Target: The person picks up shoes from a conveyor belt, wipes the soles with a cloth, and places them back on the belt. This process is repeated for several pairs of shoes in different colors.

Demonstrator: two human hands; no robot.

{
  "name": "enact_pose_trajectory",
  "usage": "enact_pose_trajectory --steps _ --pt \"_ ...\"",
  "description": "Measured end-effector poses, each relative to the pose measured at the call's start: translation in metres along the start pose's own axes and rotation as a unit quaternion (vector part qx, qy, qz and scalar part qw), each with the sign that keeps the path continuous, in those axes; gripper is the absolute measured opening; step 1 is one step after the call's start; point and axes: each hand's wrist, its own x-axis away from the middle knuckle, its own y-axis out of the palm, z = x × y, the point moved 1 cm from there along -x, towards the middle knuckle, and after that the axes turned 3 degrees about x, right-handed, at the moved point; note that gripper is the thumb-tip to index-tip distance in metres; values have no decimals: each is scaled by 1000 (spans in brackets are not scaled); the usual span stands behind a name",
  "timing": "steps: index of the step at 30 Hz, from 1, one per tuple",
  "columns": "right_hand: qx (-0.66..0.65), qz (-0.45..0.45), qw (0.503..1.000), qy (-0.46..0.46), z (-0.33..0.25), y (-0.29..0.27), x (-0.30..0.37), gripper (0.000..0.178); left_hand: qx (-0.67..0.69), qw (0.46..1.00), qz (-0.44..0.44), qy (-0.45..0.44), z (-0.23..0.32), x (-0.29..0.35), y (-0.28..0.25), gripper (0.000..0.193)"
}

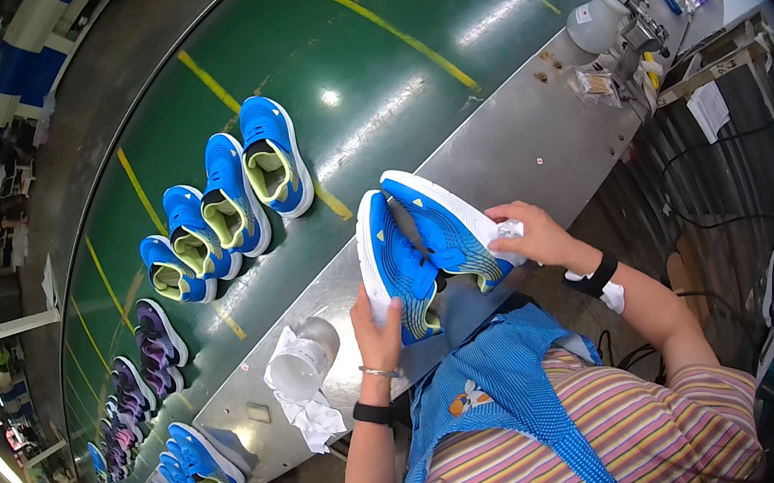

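A pair of blue running shoes with white soles and lime-green linings is in my hands, above the edge of the metal ledge. My left hand (378, 333) is closed around the heel end of the left shoe (397, 255), its thumb on the side. The right shoe (443, 219) is gripped near its heel by my right hand (540, 239), which also has a crumpled white cloth (508, 237) at its fingertips. Both toes point away from me, and the two shoes touch or nearly touch along their inner sides.
Beyond the metal ledge (511, 142) runs a green conveyor belt (332, 43) with yellow lines. It carries several blue shoes (226, 189) and purple shoes (133, 387). A clear container (309, 354) with white cloth stands left; a spray gun with white cup (598, 21) sits right.
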Motion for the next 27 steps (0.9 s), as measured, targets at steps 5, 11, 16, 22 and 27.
enact_pose_trajectory --steps 5,11,16,22,27 --pt "-166 -53 973 154 14 -7 -14 47 193 976 -36 -99 -29 -15 -12 53" --pt "-103 -141 983 59 36 8 -24 60 54 993 -96 -37 -45 -23 -4 58" --pt "-283 -129 944 108 21 14 -19 57 174 972 -102 -121 -4 -16 -18 52" --pt "-592 -133 769 202 -9 23 -6 45 491 833 -61 -247 18 -30 -25 56" --pt "-698 -102 679 204 -35 44 -5 47 623 746 -102 -213 13 -48 -12 53"
